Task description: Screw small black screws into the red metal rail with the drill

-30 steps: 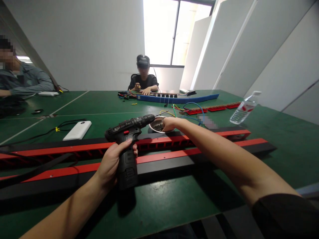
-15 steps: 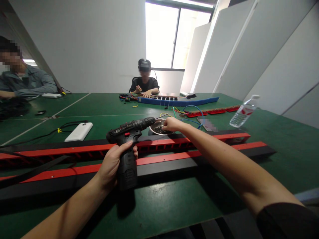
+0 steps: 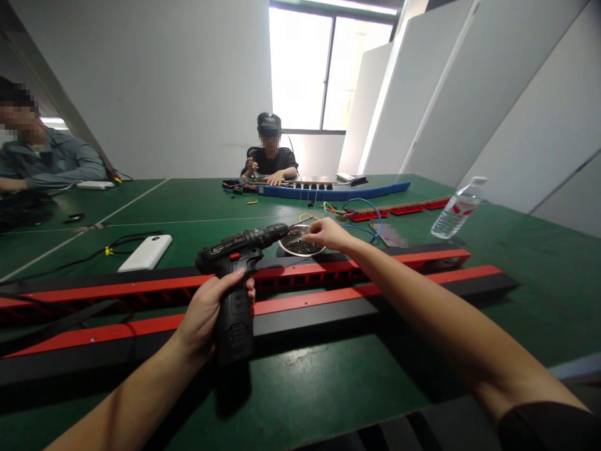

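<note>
My left hand [image 3: 209,310] is wrapped round the grip of a black cordless drill [image 3: 235,269], whose long thin bit points right, towards a metal bowl [image 3: 280,245]. Small dark screws [image 3: 304,247] cover the bowl's bottom. Over the bowl's right rim, my right hand [image 3: 328,233] is closed in a pinch; whatever its fingertips hold is too small to make out. Below both hands lie two long red-and-black bars [image 3: 328,294], side by side across the table. My left forearm and the drill cover part of them.
A white power bank [image 3: 146,253] with a black cable lies left. To the right stand a water bottle [image 3: 456,210], a phone [image 3: 389,234] and red strips [image 3: 404,212] with wires. Across the green table [image 3: 305,388], a person [image 3: 270,156] sits behind a blue bar [image 3: 328,193]; another person [image 3: 51,156] sits left.
My right hand has risen slightly out of the bowl, uncovering more of the screws. The drill stays in my left hand, and the view has shifted a little.
</note>
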Demonstrator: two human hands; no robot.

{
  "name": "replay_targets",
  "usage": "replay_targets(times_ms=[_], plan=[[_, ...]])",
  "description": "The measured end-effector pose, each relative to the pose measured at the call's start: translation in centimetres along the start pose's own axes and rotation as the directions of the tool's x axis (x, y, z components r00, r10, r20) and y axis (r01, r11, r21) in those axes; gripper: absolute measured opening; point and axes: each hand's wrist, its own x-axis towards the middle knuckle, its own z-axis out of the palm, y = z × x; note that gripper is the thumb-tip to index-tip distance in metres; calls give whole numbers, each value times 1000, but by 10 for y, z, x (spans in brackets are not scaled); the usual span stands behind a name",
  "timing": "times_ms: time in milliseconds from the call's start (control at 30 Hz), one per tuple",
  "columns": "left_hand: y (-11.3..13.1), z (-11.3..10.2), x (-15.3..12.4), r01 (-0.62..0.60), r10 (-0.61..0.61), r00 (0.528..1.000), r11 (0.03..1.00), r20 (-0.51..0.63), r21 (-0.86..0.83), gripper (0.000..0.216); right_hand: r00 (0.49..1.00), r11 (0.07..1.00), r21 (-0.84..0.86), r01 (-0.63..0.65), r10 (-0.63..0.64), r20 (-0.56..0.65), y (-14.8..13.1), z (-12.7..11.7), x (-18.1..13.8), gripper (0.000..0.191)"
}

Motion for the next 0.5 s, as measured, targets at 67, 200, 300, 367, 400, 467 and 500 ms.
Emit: replay_targets(times_ms=[67, 200, 300, 367, 400, 467, 500], plan=[[0, -1, 1, 5, -5, 1000, 1000, 10, 6, 14, 999, 987, 163, 13, -7, -35, -2, 0, -10, 25], [-1, -2, 2, 6, -6, 1000, 999, 20, 35, 15, 994, 913, 403, 59, -15, -111, -1, 6, -25, 37], [-2, -3, 2, -14, 13, 1000, 998, 22, 61, 14, 986, 843, 528, 104, -20, -164, 7, 14, -27, 46], [-2, -3, 2, -27, 26, 999, 996, 23, 84, 14, 982, 798, 590, 123, -14, -186, 14, 19, -25, 49], [-3, -4, 2, -35, 33, 999, 995, 23, 94, 14, 981, 772, 621, 134, -12, -196, 17, 21, -23, 50], [-4, -5, 3, -49, 47, 999, 992, 27, 114, 13, 978, 713, 684, 153, -10, -209, 21, 24, -20, 52], [-4, -5, 3, -57, 54, 998, 990, 27, 125, 12, 978, 681, 715, 157, -5, -209, 23, 24, -19, 52]])
